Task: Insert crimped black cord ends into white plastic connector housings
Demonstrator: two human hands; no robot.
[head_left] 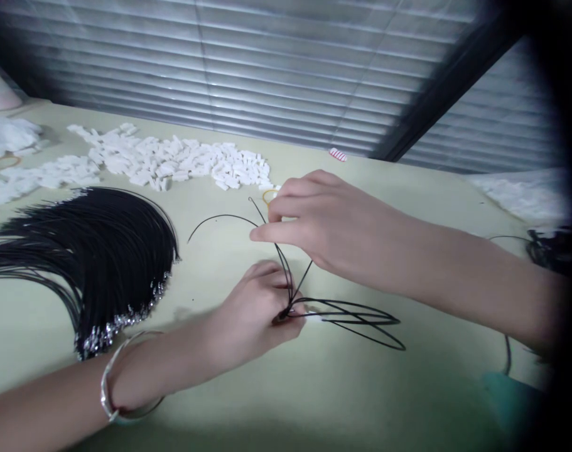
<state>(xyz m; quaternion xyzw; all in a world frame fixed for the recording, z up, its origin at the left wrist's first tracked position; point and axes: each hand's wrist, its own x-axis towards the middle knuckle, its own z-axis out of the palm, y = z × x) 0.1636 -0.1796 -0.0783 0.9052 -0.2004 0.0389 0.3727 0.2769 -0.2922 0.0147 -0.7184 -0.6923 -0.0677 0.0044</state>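
Observation:
My left hand [255,307], with a silver bangle [107,389] on its wrist, is closed round a looped black cord [361,314]. Its loops stick out to the right, and more strands rise from the fist toward my other hand. Above it, my right hand [318,216] has its fingers drawn together on the upper strands. One loose end curves away to the left, and another short end points up. A bit of white shows among the loops beside my left fingers. Exactly where the right fingertips meet the cord is partly hidden.
A thick bundle of black cords [111,245] with silvery metal ends lies at left. Behind it spreads a heap of small white pieces [172,160]. A red-and-white striped piece [338,154] lies near the window blinds [267,69]. More white material [516,198] sits at far right.

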